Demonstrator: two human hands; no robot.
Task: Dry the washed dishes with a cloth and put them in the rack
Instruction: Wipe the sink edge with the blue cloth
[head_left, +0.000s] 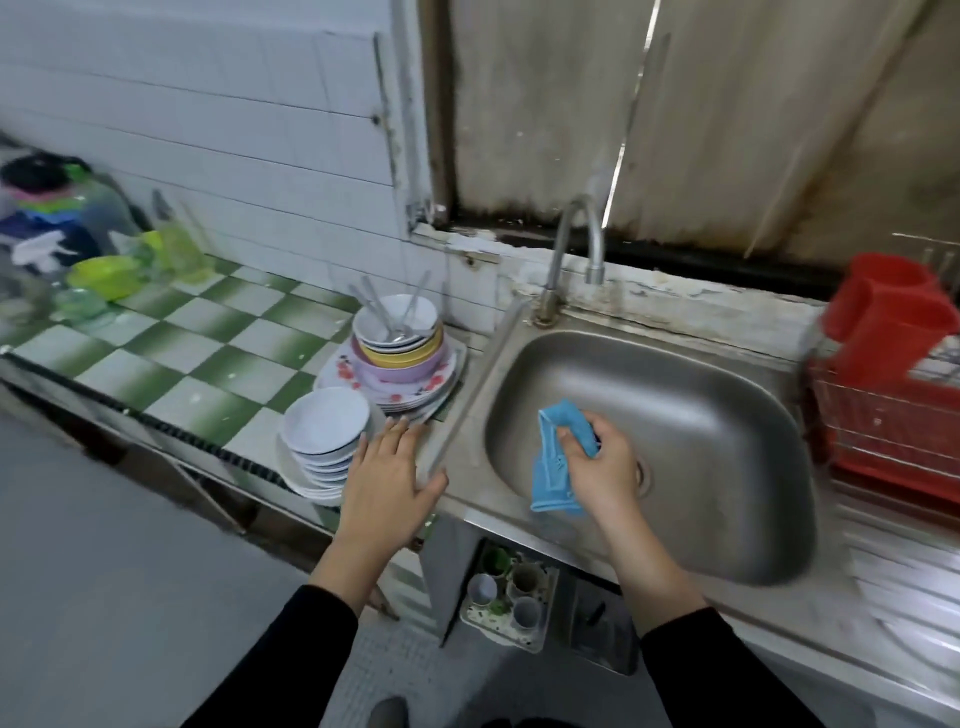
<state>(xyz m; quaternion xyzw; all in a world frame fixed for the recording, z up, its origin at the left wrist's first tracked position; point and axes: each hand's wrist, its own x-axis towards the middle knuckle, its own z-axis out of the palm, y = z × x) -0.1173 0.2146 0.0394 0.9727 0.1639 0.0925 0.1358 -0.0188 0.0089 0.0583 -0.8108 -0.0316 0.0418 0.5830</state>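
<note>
The right grip (602, 462) clutches a crumpled blue cloth (551, 475) over the steel sink (685, 415). The left grip (387, 478), fingers straight, is just beside stacked white bowls (324, 431) on the checkered worktop (208, 353). A red rack (883, 436) stands right of the sink.

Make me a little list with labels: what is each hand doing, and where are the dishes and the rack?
left hand: open, fingers straight, beside the white bowls
right hand: grips the blue cloth over the sink
white bowls: stacked at the counter edge
plates and bowls: second stack behind, spoons on top
dish rack: red, right of the sink
dish in hand: none
</note>
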